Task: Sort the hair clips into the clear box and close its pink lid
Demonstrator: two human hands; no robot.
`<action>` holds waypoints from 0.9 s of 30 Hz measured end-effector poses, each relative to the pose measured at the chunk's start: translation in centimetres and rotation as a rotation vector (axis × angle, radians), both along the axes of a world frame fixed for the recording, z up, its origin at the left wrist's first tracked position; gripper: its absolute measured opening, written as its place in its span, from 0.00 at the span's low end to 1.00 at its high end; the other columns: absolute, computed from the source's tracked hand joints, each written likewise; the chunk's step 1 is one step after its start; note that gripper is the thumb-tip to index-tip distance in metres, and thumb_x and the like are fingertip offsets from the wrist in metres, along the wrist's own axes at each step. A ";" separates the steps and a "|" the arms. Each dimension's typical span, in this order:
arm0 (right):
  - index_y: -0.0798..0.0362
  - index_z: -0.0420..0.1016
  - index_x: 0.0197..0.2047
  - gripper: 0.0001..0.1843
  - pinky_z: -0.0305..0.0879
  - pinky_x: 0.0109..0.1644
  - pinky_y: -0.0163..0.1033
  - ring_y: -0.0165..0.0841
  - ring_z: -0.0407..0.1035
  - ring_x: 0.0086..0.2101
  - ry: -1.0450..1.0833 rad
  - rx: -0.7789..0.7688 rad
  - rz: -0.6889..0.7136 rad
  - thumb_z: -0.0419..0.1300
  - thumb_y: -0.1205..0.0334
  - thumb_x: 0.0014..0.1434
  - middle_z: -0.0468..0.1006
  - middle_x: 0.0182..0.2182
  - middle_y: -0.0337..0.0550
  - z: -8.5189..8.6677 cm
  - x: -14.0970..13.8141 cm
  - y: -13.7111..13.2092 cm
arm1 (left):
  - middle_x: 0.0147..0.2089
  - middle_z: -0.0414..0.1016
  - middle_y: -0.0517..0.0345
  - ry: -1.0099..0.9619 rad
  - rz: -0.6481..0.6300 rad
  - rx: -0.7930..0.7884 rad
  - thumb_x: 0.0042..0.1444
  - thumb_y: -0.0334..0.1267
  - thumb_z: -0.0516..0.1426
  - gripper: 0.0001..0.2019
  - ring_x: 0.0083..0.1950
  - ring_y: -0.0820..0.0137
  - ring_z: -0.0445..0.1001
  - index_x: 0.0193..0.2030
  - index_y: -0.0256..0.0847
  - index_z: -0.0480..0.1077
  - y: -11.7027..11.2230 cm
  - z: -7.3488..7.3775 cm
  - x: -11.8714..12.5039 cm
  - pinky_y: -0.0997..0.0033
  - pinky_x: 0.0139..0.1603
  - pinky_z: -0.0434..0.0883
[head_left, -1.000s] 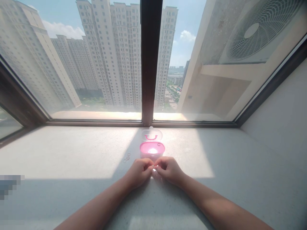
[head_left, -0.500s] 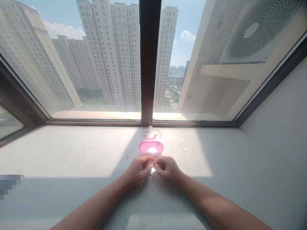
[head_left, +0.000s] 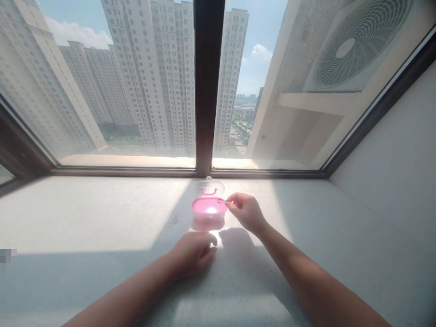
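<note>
A small pink box (head_left: 208, 212) stands open on the pale window sill (head_left: 102, 213), its clear lid (head_left: 210, 187) with a pink handle tipped back toward the glass. My right hand (head_left: 245, 210) is at the box's right rim, fingers pinched on something too small to name. On the sill just in front of the box rests my left hand (head_left: 192, 252), its fingers curled loosely; whether anything is in it is hidden. A few thin loose rings (head_left: 173, 220) lie left of the box.
A dark window frame post (head_left: 205, 86) rises right behind the box, with glass on both sides. A white wall (head_left: 391, 159) closes the sill on the right. Sunlight falls across the sill's middle; the near part is in shadow.
My hands, which were pinched together in front of the box, have parted. The right hand has moved forward to the box's right rim; the left has dropped back onto the sill.
</note>
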State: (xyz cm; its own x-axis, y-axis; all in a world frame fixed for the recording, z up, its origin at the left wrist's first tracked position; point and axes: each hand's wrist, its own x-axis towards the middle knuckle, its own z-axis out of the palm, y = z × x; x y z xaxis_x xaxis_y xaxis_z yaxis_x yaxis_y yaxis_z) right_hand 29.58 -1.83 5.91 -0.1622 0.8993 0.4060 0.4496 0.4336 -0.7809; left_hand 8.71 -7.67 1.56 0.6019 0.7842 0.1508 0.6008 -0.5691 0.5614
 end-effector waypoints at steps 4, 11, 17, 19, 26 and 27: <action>0.56 0.76 0.28 0.05 0.54 0.25 0.33 0.25 0.55 0.19 -0.102 0.016 -0.024 0.59 0.67 0.52 0.62 0.15 0.31 -1.0 -0.4 0.6 | 0.27 0.67 0.61 0.038 -0.047 0.026 0.55 0.33 0.53 0.05 0.28 0.73 0.62 0.31 0.40 0.69 -0.2 0.1 0.1 0.74 0.31 0.58; 0.55 0.74 0.26 0.05 0.52 0.25 0.32 0.25 0.55 0.19 -0.182 0.024 -0.009 0.58 0.69 0.52 0.61 0.16 0.32 -1.9 -0.8 0.2 | 0.27 0.67 0.60 -0.033 -0.052 -0.027 0.56 0.33 0.52 0.07 0.28 0.73 0.63 0.29 0.39 0.69 0.1 -0.2 -0.1 0.75 0.31 0.59; 0.55 0.74 0.28 0.06 0.53 0.26 0.32 0.26 0.56 0.20 -0.179 0.009 0.010 0.57 0.68 0.53 0.63 0.16 0.32 -2.6 -0.8 0.2 | 0.27 0.68 0.60 -0.029 -0.050 0.002 0.56 0.32 0.52 0.07 0.27 0.74 0.63 0.31 0.39 0.71 0.1 -0.3 -0.1 0.76 0.30 0.59; 0.55 0.74 0.28 0.06 0.54 0.26 0.32 0.26 0.57 0.20 -0.191 0.011 0.026 0.56 0.69 0.53 0.64 0.17 0.32 -2.8 -0.8 0.2 | 0.27 0.68 0.60 -0.021 -0.071 0.032 0.56 0.32 0.52 0.07 0.27 0.74 0.63 0.31 0.39 0.71 0.2 -0.2 -0.3 0.75 0.29 0.58; 0.55 0.75 0.33 0.07 0.53 0.25 0.32 0.25 0.55 0.18 -0.178 0.096 0.077 0.55 0.68 0.57 0.62 0.15 0.30 -2.9 -0.5 -0.9 | 0.22 0.63 0.62 -0.154 0.007 0.120 0.57 0.34 0.51 0.10 0.24 0.76 0.58 0.27 0.38 0.69 1.6 1.1 -3.1 0.75 0.28 0.56; 0.55 0.75 0.34 0.07 0.53 0.25 0.31 0.25 0.55 0.18 -0.149 0.142 0.084 0.55 0.68 0.57 0.61 0.15 0.30 -3.0 -0.5 -1.1 | 0.22 0.62 0.62 -0.189 0.108 0.126 0.58 0.36 0.52 0.11 0.24 0.75 0.58 0.26 0.37 0.68 2.0 1.5 -3.6 0.75 0.27 0.56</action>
